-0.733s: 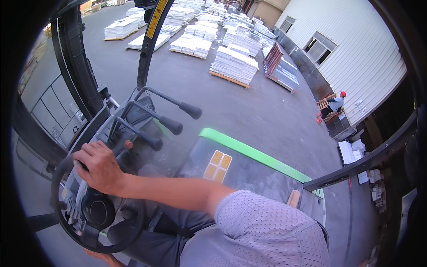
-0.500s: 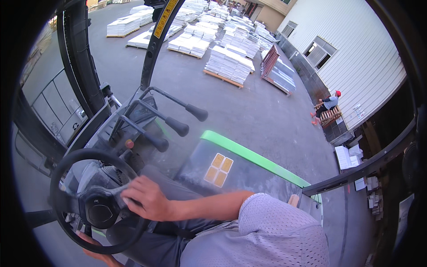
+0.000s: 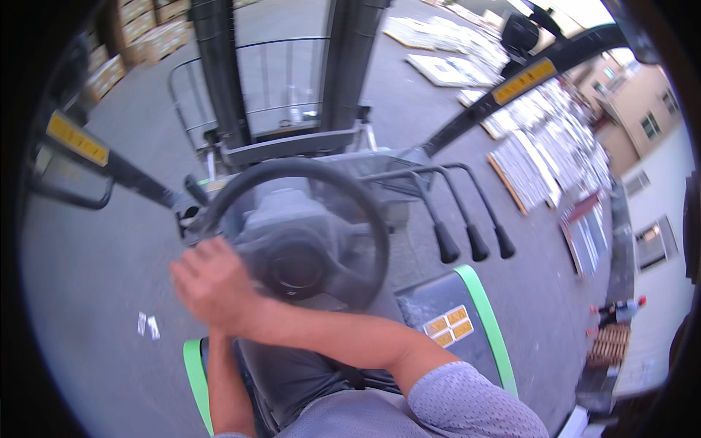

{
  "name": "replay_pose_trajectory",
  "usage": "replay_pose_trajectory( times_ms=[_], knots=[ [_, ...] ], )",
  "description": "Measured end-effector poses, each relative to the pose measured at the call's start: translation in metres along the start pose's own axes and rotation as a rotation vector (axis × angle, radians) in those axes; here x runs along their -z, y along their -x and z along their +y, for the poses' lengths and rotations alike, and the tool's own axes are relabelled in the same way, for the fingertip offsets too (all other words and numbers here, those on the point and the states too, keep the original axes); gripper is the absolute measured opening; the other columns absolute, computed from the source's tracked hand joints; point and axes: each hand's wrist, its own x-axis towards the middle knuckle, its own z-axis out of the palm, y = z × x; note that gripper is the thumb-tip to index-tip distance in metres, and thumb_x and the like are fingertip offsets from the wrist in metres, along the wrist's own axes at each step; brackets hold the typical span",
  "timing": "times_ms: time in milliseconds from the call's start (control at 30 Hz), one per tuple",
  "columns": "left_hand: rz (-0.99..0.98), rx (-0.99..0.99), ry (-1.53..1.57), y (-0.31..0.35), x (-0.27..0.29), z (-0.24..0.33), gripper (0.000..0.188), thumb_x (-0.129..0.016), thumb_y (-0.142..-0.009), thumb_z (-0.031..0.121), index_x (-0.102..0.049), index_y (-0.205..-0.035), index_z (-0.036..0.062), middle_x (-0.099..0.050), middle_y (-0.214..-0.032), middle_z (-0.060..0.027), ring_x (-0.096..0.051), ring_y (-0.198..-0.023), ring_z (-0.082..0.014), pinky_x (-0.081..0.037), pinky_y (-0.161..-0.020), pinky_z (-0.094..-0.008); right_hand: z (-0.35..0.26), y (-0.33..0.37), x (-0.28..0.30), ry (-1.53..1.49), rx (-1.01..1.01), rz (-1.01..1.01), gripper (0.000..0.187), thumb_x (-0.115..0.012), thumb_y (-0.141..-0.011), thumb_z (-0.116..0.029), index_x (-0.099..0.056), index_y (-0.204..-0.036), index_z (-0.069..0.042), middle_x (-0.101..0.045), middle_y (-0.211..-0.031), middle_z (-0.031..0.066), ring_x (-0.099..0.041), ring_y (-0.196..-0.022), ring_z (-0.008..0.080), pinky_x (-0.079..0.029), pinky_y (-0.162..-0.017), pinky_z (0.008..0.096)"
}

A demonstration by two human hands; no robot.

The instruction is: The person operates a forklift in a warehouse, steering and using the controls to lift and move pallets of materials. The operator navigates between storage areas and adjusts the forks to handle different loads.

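Note:
In front of me is a forklift's black steering wheel [image 3: 376, 223], its hub [image 3: 295, 269] below the middle of the rim. My right arm reaches across to the wheel's left side. There my right hand [image 3: 213, 283] is closed over the rim, its fingers curled and somewhat blurred. My left forearm [image 3: 231, 383] rises from below and passes behind my right wrist. The left hand itself is hidden there, so its grip does not show. Three black-knobbed levers [image 3: 476, 242] stand to the right of the wheel, with neither hand on them.
Ahead rise the dark mast [image 3: 354, 66] and a wire load guard [image 3: 281, 44]. Green-edged side panels [image 3: 488, 321] flank the seat. Stacked white slabs [image 3: 526, 171] lie at the right, with a seated person [image 3: 621, 311] farther down. Stacked boxes [image 3: 157, 40] stand far left.
My view has swung left, bringing the wheel to the middle. My right hand has crossed from the wheel's right side to its left. My left hand has gone out of sight behind it.

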Motion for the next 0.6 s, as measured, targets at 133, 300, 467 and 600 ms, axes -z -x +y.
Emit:
replay_pose_trajectory(
  times_ms=[133,300,467,600],
  knots=[
    [0.061,-0.085,-0.141,0.019,-0.026,0.033,0.037,-0.066,-0.100,0.031,-0.068,-0.117,-0.0015,-0.071,-0.094,-0.0209,-0.067,-0.082,-0.0336,-0.051,-0.070,-0.0469,0.008,-0.002,0.034,-0.001,-0.034,-0.006,0.017,-0.077,-0.078,-0.009,-0.066,-0.091,-0.007,-0.056,-0.082,0.0079,-0.059,-0.082,0.0276,-0.047,-0.076,0.0425],
    [-0.017,-0.011,0.280,0.033,-0.032,0.081,0.021,-0.066,-0.098,0.026,-0.068,-0.101,0.0052,-0.069,-0.089,-0.0145,-0.068,-0.082,-0.0385,-0.051,-0.067,-0.0484,-0.005,0.052,0.077,-0.019,0.012,-0.106,0.026,-0.080,-0.077,-0.010,-0.073,-0.102,-0.008,-0.065,-0.089,0.0055,-0.063,-0.084,0.0270,-0.049,-0.074,0.0423],
    [0.015,0.175,-0.040,0.025,-0.036,0.128,0.036,-0.064,-0.101,0.030,-0.059,-0.077,0.0048,-0.063,-0.074,-0.0167,-0.065,-0.068,-0.0407,-0.048,-0.060,-0.0505,-0.008,0.112,0.133,-0.077,-0.002,-0.293,0.023,-0.080,-0.078,-0.011,-0.076,-0.101,-0.009,-0.066,-0.088,0.0039,-0.063,-0.081,0.0265,-0.048,-0.073,0.0420],
    [-0.018,0.139,-0.068,-0.009,-0.031,0.147,0.032,-0.064,-0.101,0.030,-0.063,-0.082,0.0042,-0.066,-0.077,-0.0156,-0.066,-0.069,-0.0403,-0.050,-0.063,-0.0495,-0.004,0.147,0.180,-0.077,-0.003,-0.342,0.020,-0.080,-0.077,-0.009,-0.077,-0.097,-0.009,-0.067,-0.088,0.0031,-0.065,-0.081,0.0247,-0.049,-0.075,0.0409]
  ],
)
